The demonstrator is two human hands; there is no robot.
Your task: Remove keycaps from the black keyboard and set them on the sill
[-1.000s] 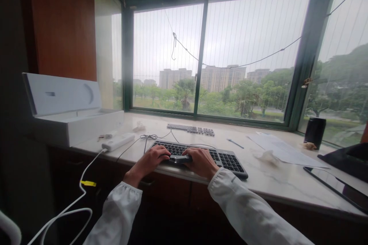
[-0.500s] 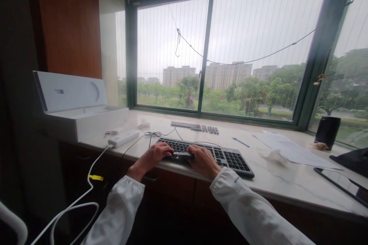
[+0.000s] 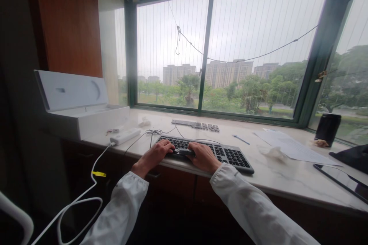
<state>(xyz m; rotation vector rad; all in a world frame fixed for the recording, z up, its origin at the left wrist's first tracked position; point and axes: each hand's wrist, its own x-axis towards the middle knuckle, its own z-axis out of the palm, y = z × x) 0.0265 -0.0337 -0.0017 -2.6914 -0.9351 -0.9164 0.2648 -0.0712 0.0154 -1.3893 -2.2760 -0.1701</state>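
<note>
Left hand (image 3: 156, 155) edging inward, right hand (image 3: 204, 157) helping pinch the black gadget (image 3: 184, 152) endwise over the keyboard (image 3: 236, 157); I'm guessing light, stiff.

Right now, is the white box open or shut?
Open: the box has its lid raised, tilted back, leaving the top uncovered.

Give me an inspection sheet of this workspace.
Surface: pale counter, marbled
Job's things: keyboard near the front edge; dark object above it, unclear what
Clutter: open box, papers, pen, tablet
Hands: right hand grips the dark object; left hand at its other end, grip unclear
Cables: dark cable bunched behind keyboard; white cable hangs off the counter
Surroundings: window ahead; other people, nothing seen
</note>
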